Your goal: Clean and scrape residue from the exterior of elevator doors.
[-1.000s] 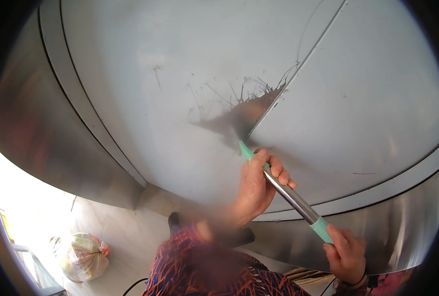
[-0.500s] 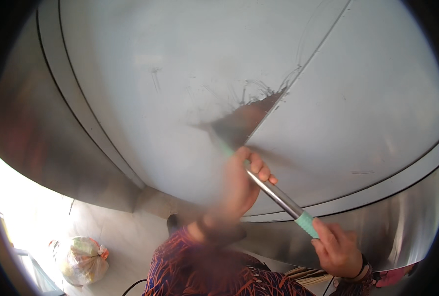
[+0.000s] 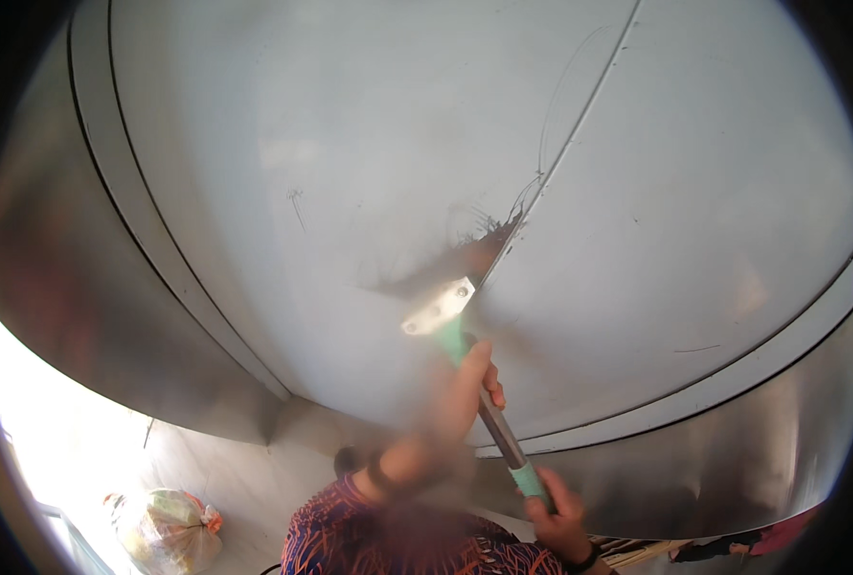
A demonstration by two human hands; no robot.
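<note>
A long-handled scraper (image 3: 508, 431) lies slantwise in both hands, with a shiny metal tube and mint-green neck and end grip. My left hand (image 3: 466, 391) is closed round the handle just below the green neck. Lower down, my right hand (image 3: 560, 517) grips the green end. The bright metal head (image 3: 438, 307) is over the pale bluish-white surface (image 3: 330, 220), beside a bare, brownish reflective patch (image 3: 474, 257) with ragged dark edges. Whether the blade touches the surface, I cannot tell. Haze blurs my left wrist.
A thin raised seam (image 3: 580, 125) runs up the surface from the patch. Curved shiny metal bands (image 3: 675, 489) border it. On the pale floor at lower left sits a knotted plastic bag (image 3: 166, 532). Thin sticks (image 3: 632, 551) lie beneath the metal edge at lower right.
Both hands and the scraper have come back toward me, the right hand also shifting left. The scraper's metal head now shows plainly. The view of the surface has shifted slightly.
</note>
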